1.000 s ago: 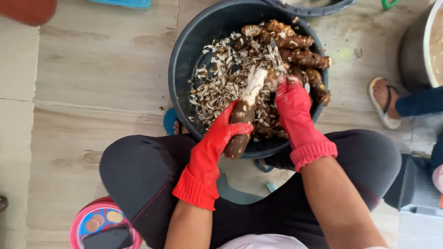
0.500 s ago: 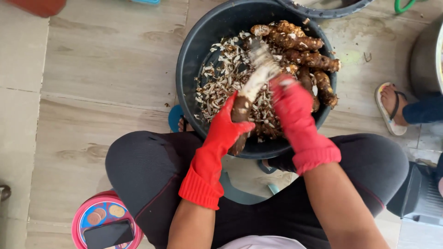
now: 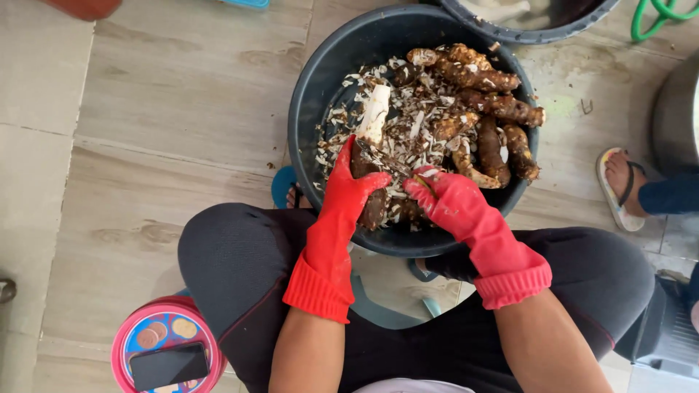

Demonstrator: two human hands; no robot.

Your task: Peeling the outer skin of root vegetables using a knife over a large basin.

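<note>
Two red-gloved hands: your left hand [image 3: 348, 191] grips the half-peeled root [image 3: 371, 145] over the tub [image 3: 309, 124], your right hand [image 3: 445, 200] holds the knife [image 3: 384, 159], whose blade could slip toward your thumb.

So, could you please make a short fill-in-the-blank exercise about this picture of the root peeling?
1. Both hands wear ____ rubber gloves.
2. The left hand grips a partly peeled ____ over the dark tub.
3. The right hand holds a ____ against it.
4. A black phone lies on a round ____ tin.

Missing words: red; root; knife; pink
</note>
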